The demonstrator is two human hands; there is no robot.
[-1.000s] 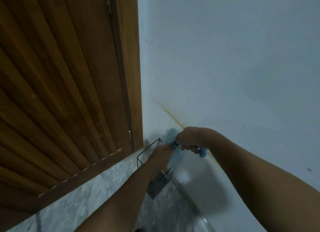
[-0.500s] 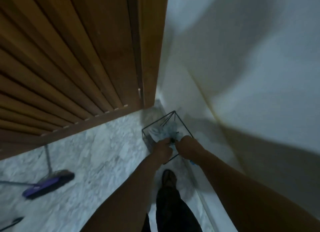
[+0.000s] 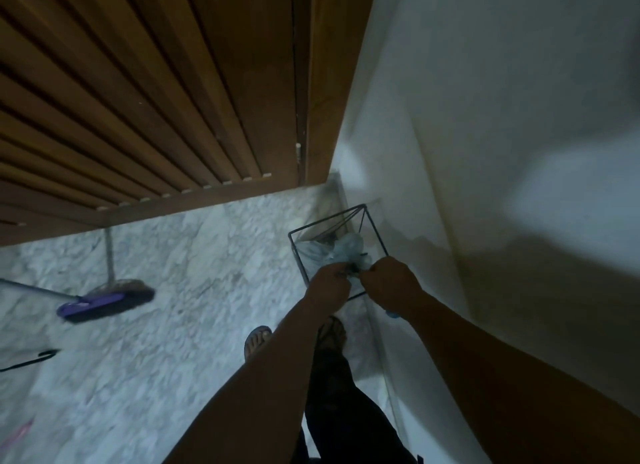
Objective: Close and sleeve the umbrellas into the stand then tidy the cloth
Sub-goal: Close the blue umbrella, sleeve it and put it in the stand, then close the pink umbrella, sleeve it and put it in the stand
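Both hands meet over the near edge of the stand. The left hand (image 3: 329, 285) has its fingers curled in a tight grip on a small dark part at the top of the pale blue folded umbrella (image 3: 348, 254); the right hand (image 3: 389, 281) is curled in the same way on that dark part from the other side, knuckles up. Exactly what the fingers pinch is too blurred to tell. A bit of light blue shows below the right wrist.

The umbrella's pale, crumpled fabric sits inside the square black wire-frame stand (image 3: 298, 255), which stands on the floor in the corner, just beside the white wall (image 3: 485, 151) and near the slatted brown wooden door (image 3: 156, 99).

Under the arms are dark trousers and two sandalled feet (image 3: 258, 339) on the grey-white marble floor (image 3: 173, 359). Well apart to the left lies a purple-headed broom (image 3: 104, 302) with a metal handle, and a thin dark hooked object (image 3: 31, 359) lies at the left edge.
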